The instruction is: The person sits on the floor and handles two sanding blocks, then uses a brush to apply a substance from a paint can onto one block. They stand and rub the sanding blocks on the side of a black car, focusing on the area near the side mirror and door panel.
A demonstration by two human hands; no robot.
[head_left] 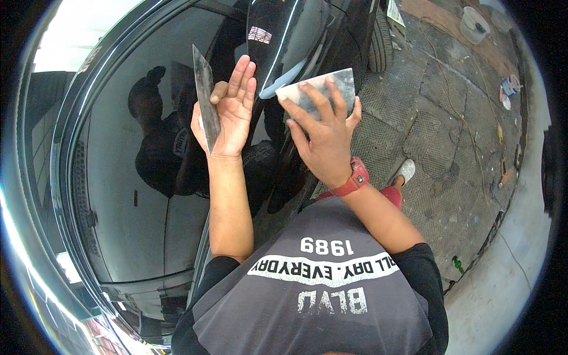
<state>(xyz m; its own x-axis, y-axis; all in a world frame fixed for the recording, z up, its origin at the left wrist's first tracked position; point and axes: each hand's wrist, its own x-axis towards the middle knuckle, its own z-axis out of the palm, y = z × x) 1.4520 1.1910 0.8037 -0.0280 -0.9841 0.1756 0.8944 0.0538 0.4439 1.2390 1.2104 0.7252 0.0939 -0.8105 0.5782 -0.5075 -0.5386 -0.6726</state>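
- We are holding a thin blade [205, 97] edge-up in our left hand [228, 112], palm open, fingers straight, thumb pinning it.
- Our right hand [322, 133] is gripping a flat scraper [322, 89], fingers spread over its face.
- Both are hovering just beside the glossy black car [136, 195], above the paved floor [438, 136].

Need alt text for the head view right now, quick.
Beside a glossy black car, the left hand holds a thin metal scraper blade edge-on while the right hand grips a flat grey putty plate. Patterned pavement lies to the right.
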